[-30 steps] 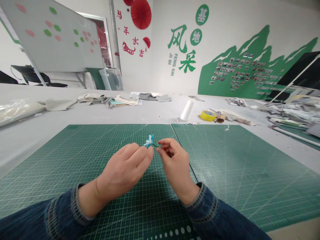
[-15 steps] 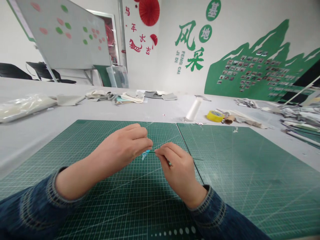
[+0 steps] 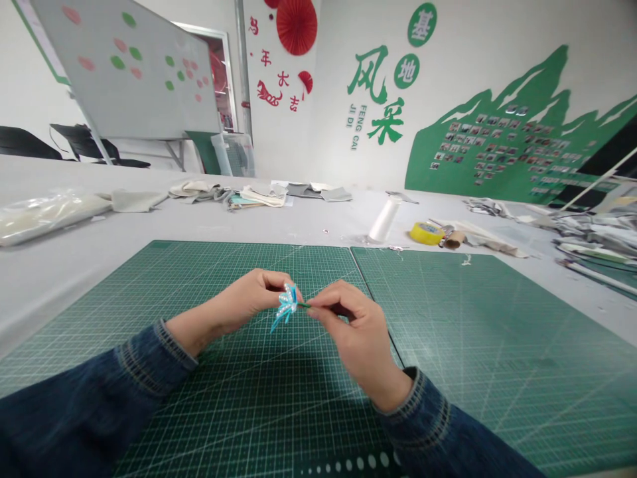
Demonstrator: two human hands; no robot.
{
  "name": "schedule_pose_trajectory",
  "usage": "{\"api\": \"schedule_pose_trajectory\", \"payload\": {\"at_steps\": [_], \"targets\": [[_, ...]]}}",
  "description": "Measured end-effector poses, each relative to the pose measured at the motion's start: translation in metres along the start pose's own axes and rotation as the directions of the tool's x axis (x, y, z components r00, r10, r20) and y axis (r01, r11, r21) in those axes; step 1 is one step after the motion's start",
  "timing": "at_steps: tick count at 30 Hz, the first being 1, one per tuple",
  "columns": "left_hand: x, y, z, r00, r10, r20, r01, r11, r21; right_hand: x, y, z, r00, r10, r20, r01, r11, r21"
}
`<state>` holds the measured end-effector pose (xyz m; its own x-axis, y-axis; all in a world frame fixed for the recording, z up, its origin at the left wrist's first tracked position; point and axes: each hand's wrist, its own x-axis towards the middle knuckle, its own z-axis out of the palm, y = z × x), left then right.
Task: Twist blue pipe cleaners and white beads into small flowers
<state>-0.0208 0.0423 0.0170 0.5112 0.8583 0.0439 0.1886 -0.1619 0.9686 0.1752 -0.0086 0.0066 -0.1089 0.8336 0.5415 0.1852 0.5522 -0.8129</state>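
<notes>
A small blue flower [image 3: 285,304] with white bead-like dots and a short green stem [image 3: 304,305] is held above the green cutting mat [image 3: 239,398]. My right hand [image 3: 355,332] pinches the stem between thumb and index finger. My left hand [image 3: 251,299] is closed at the flower's far side, its fingertips near where blossom and stem meet; the petals partly cover these fingertips. The blossom points left, toward my left hand.
A second green mat [image 3: 497,345] adjoins on the right. Behind the mats are a white thread cone [image 3: 385,219], yellow tape [image 3: 426,232], a brown roll [image 3: 454,239] and fabric scraps [image 3: 263,194]. A plastic-wrapped bundle [image 3: 54,212] lies at the left.
My left hand has lowered and turned, so the blue blossom now shows in front of its fingers. My right hand has stayed nearly in place, still pinching the stem.
</notes>
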Motion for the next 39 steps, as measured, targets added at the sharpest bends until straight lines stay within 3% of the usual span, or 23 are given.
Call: {"api": "schedule_pose_trajectory", "payload": {"at_steps": [4, 9, 12, 16, 19, 23, 29, 39], "targets": [[0.0, -0.006, 0.023, 0.996, -0.079, -0.043, 0.069, 0.977, -0.202, 0.003, 0.008, 0.001, 0.967, 0.24, -0.083, -0.216, 0.949, 0.231], [-0.002, -0.004, 0.039, 0.979, -0.062, -0.192, 0.033, 0.988, -0.149, 0.007, 0.018, 0.004, 0.906, 0.413, -0.091, -0.323, 0.816, 0.479], [-0.002, -0.005, 0.037, 0.971, -0.063, -0.232, 0.034, 0.991, -0.126, 0.008, 0.018, 0.003, 0.91, 0.401, -0.109, -0.317, 0.84, 0.441], [0.0, -0.008, 0.03, 0.973, -0.083, -0.217, 0.046, 0.984, -0.171, 0.006, 0.013, 0.0, 0.947, 0.294, -0.133, -0.253, 0.933, 0.257], [0.0, -0.009, 0.028, 0.98, -0.085, -0.181, 0.044, 0.975, -0.216, 0.003, 0.009, -0.001, 0.978, 0.165, -0.126, -0.148, 0.98, 0.134], [-0.002, -0.008, 0.03, 0.991, -0.108, -0.081, 0.08, 0.952, -0.295, 0.001, 0.006, -0.001, 0.992, 0.068, -0.106, -0.052, 0.987, 0.15], [-0.001, -0.01, 0.032, 0.99, -0.129, -0.05, 0.107, 0.946, -0.307, 0.004, 0.008, 0.002, 0.983, 0.162, -0.083, -0.128, 0.939, 0.321], [-0.004, -0.005, 0.035, 0.989, -0.141, -0.031, 0.125, 0.943, -0.307, 0.004, 0.013, -0.001, 0.961, 0.226, -0.159, -0.206, 0.969, 0.135]]}}
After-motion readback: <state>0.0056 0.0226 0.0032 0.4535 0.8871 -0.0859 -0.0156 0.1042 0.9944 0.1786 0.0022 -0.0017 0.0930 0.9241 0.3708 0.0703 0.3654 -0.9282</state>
